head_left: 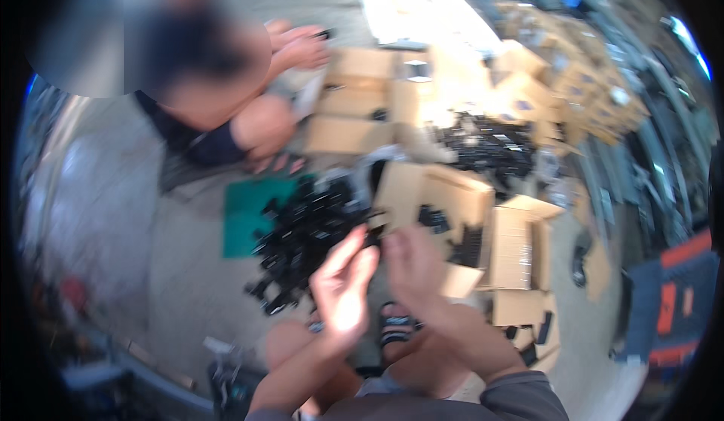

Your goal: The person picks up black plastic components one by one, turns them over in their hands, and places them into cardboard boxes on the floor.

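Observation:
My left hand (343,281) and my right hand (411,266) are raised close together in front of my knees. Between their fingertips is a small black part (375,232), pinched from both sides; motion blur hides its exact shape. The fingers of my right hand are bent and smeared. Just beyond my left hand, a heap of similar black parts (313,214) spreads over the floor and partly over a green mat (240,221). To the right of my hands stands an open cardboard box (471,183) with black pieces inside.
Another open carton (520,251) adjoins that box on the right. Farther off are a cardboard box (351,134), a second black heap (490,146) and stacked cartons (596,82). A seated co-worker's hands (302,48) show at upper left. A dark-and-orange case (671,300) lies far right.

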`<action>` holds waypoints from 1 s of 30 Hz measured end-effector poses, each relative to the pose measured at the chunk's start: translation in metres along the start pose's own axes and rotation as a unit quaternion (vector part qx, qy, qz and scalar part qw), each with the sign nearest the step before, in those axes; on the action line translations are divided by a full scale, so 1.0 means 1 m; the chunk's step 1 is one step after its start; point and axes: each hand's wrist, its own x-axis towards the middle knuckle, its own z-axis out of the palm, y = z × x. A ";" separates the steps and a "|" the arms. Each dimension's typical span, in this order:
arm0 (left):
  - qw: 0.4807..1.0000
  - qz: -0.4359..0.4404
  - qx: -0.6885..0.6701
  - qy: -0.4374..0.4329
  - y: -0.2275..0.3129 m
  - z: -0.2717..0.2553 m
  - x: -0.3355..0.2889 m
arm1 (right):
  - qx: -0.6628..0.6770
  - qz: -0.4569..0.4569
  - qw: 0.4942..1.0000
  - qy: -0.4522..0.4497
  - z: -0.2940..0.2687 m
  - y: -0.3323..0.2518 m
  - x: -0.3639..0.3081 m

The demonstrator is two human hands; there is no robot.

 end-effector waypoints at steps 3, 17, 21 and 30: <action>0.999 0.038 -0.013 0.010 0.004 -0.020 0.002 | 0.031 -0.107 0.992 -0.053 0.021 0.000 0.006; 1.000 0.006 -0.025 -0.006 0.002 -0.017 -0.001 | 0.026 -0.043 0.995 -0.084 0.009 0.005 0.003; 0.999 -0.043 -0.019 0.005 -0.005 -0.011 0.000 | 0.007 -0.018 0.994 -0.112 -0.003 0.024 -0.001; 0.997 -0.044 -0.056 -0.006 -0.002 -0.015 -0.003 | 0.345 0.154 0.916 -0.133 0.009 0.032 0.012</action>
